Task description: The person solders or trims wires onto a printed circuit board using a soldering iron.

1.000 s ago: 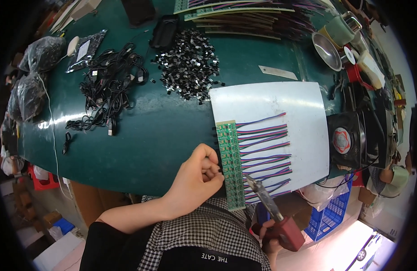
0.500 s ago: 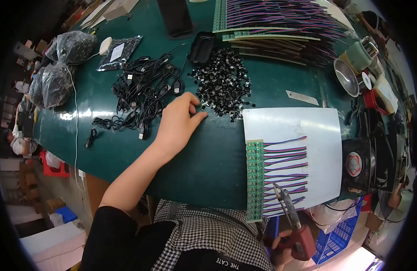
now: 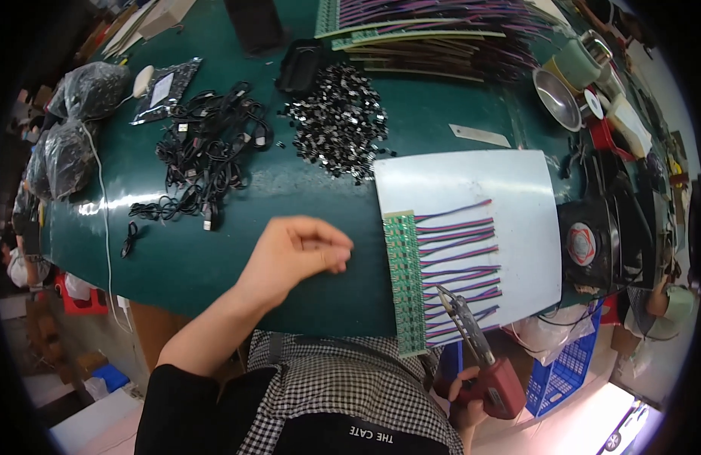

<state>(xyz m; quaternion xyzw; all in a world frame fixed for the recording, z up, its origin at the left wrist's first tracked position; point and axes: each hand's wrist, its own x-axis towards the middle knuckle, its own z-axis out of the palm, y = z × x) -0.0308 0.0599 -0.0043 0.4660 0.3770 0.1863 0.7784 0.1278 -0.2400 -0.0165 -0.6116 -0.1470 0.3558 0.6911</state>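
My left hand (image 3: 293, 254) hangs over the bare green table with thumb and fingertips pinched together. Anything between them is too small to make out. To its right lies a strip of joined green circuit boards (image 3: 404, 284), with colored wires (image 3: 460, 241) running off its right side. My right hand (image 3: 466, 394) is wrapped round the red handle of a soldering gun (image 3: 502, 388), whose tip points up over the lower wires. Beyond my left hand spreads a pile of small black parts with metal pins (image 3: 339, 125).
A white sheet (image 3: 517, 227) lies under the wires. Left are tangled black USB cables (image 3: 214, 152) and plastic-wrapped bundles (image 3: 66, 159). At the back stand stacked wired boards (image 3: 441, 45), a black case (image 3: 300, 67) and a metal bowl (image 3: 557, 100). A metal blade (image 3: 479, 136) lies beyond the sheet.
My left hand has drawn back from the edge of the black parts pile toward me, its fingertips now pinched. The right hand keeps its grip on the soldering gun. The whole view has shifted.
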